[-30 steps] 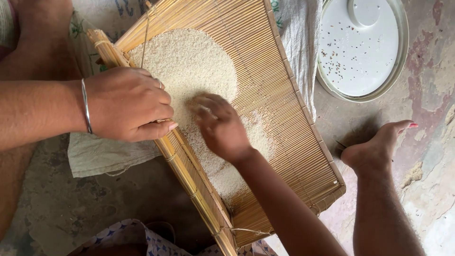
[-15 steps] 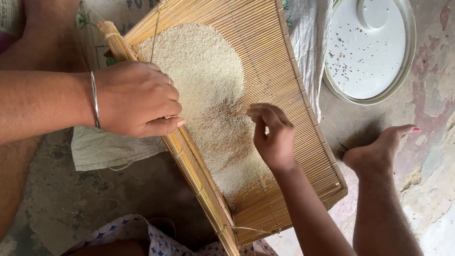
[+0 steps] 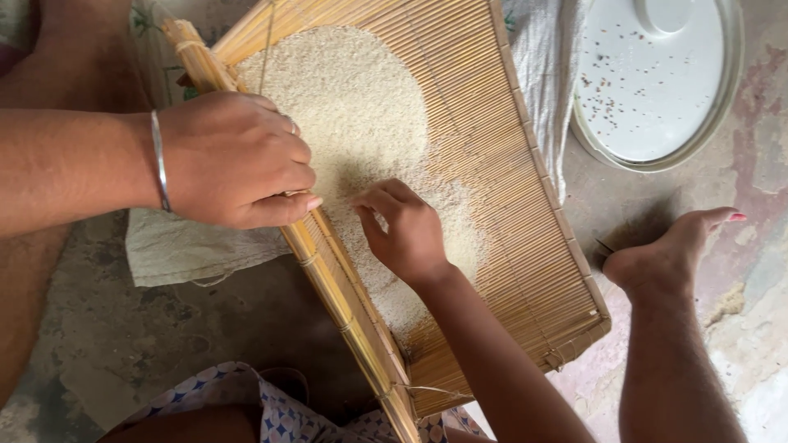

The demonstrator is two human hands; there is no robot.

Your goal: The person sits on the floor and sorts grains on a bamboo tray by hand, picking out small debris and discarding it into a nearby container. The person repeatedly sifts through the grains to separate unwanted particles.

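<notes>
A woven bamboo winnowing tray [image 3: 525, 148] lies tilted across the floor, with a spread of pale rice grains [image 3: 353, 107] on it. My left hand [image 3: 234, 160], with a thin metal bangle at the wrist, grips the tray's thick bamboo rim [image 3: 328, 279]. My right hand [image 3: 402, 226] rests on the rice near the tray's middle, fingers curled with the tips pinched together; whether grains are held I cannot tell.
A white round lid [image 3: 652, 78] speckled with dark bits lies at the upper right. A pale woven sack [image 3: 176, 250] lies under the tray. My bare foot [image 3: 669, 250] rests on the stained concrete floor at right; patterned cloth [image 3: 279, 406] shows below.
My right hand moved right across the rice, then came back left toward the rim. The view shifted so the tray sits slightly lower. My left hand kept its grip.
</notes>
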